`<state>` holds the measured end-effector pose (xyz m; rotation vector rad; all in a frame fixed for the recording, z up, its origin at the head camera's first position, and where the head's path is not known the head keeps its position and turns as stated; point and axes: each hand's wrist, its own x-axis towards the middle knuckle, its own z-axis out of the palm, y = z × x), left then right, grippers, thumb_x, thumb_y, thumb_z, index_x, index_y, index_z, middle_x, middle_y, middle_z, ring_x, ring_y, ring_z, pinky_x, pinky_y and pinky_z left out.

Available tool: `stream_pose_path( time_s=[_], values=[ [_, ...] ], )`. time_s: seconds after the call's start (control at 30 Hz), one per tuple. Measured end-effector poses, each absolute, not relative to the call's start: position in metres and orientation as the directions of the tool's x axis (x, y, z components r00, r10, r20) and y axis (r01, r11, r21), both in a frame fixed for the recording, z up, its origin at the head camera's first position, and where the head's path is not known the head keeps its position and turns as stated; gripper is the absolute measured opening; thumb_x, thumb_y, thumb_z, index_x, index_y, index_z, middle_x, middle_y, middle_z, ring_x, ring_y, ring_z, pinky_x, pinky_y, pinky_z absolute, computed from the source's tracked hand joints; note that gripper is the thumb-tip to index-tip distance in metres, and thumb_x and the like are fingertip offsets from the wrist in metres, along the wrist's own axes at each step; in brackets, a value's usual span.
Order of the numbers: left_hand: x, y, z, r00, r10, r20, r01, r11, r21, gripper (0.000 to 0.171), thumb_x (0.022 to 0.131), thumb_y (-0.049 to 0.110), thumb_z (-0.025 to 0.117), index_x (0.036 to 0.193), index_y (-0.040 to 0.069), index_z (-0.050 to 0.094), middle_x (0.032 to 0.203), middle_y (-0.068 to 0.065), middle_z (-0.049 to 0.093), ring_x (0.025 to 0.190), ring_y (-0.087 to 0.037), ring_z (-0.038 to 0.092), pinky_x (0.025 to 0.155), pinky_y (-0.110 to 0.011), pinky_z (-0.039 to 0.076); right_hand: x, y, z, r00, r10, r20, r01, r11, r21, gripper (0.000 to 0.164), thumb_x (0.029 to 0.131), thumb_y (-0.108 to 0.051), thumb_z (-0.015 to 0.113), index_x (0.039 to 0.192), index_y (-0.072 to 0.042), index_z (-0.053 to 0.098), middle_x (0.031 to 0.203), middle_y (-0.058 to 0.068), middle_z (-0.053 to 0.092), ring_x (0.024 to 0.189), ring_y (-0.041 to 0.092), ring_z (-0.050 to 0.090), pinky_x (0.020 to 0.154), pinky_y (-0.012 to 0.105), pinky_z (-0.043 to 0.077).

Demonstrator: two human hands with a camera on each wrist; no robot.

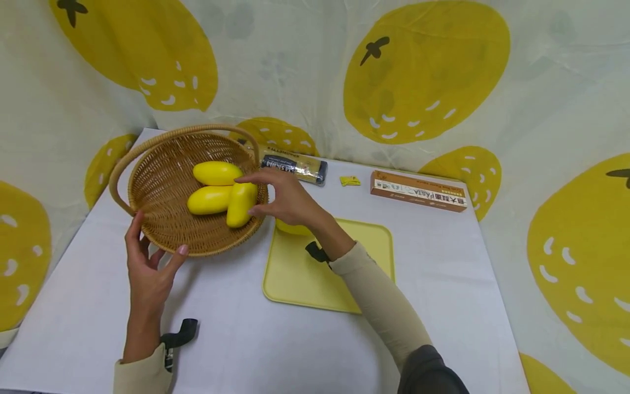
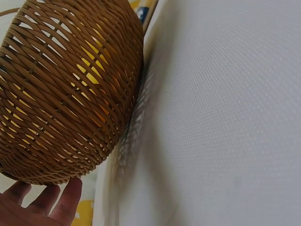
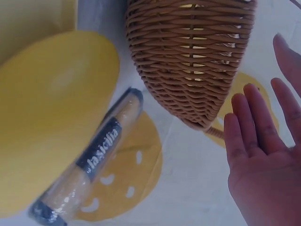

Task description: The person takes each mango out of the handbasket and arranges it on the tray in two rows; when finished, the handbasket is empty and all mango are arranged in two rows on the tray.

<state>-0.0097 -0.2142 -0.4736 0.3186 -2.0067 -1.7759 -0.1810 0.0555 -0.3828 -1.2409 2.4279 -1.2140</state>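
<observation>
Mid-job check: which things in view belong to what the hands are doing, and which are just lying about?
In the job, it seems:
wicker basket, touched by the left hand
three yellow fruits inside, right hand at one
yellow tray, probably, with another yellow fruit at its corner

Just lying about:
spaghetti packet
small yellow packet
pasta box

Wicker basket (image 1: 159, 203): brown, arched handle | three yellow fruits (image 1: 220, 198): glossy, oblong, clustered inside, right half

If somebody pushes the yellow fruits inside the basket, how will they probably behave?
The yellow fruits look likely to roll, being rounded; their shiny skin may feel slippery. The wall of the basket would probably stop them.
</observation>
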Motion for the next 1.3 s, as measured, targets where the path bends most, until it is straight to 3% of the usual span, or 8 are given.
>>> stream_pose_path(
  time_s=[0.5,0.67,0.97,1.3],
  values=[
    [-0.01,-0.214,-0.476,-0.88,-0.445,0.167,0.108,0.155,0.982,0.106,0.083,-0.01,0.081,0.168,0.026,0.028,0.173,0.002,0.028,0.152,-0.028,0.036,0.109,-0.013,0.048,-0.206,0.016,-0.378,-0.55,-0.834,-0.039,-0.693,0.481,-0.537,0.059,0.088,-0.019,0.089,0.143,-0.021,0.068,0.149,-0.002,0.063,0.144,0.02,0.05,0.124,0.033,0.036],
    [-0.009,-0.214,-0.476,-0.879,-0.448,0.161,0.105,0.148,0.983,0.106,0.084,-0.01,0.081,0.168,0.027,0.028,0.173,0.002,0.028,0.152,-0.029,0.035,0.11,-0.013,0.047,-0.209,0.006,-0.379,-0.513,-0.853,-0.096,-0.737,0.495,-0.461,0.06,0.086,-0.015,0.09,0.142,-0.019,0.068,0.147,-0.003,0.063,0.144,0.02,0.048,0.124,0.032,0.037],
    [-0.009,-0.215,-0.476,-0.877,-0.45,0.166,0.103,0.163,0.981,0.105,0.084,-0.009,0.081,0.168,0.027,0.028,0.173,0.002,0.028,0.152,-0.028,0.036,0.11,-0.014,0.047,-0.21,-0.004,-0.381,-0.512,-0.846,-0.15,-0.757,0.527,-0.386,0.057,0.086,-0.006,0.088,0.139,-0.018,0.071,0.145,-0.001,0.065,0.145,0.02,0.047,0.122,0.033,0.041],
    [-0.011,-0.213,-0.473,-0.879,-0.443,0.177,0.125,0.145,0.982,0.105,0.084,-0.011,0.08,0.168,0.027,0.029,0.173,0.003,0.027,0.152,-0.029,0.035,0.109,-0.011,0.047,-0.21,-0.013,-0.386,-0.536,-0.831,-0.149,-0.787,0.556,-0.266,0.056,0.084,-0.027,0.092,0.136,-0.022,0.073,0.137,0.001,0.066,0.13,0.021,0.054,0.112,0.034,0.047]
  ],
)
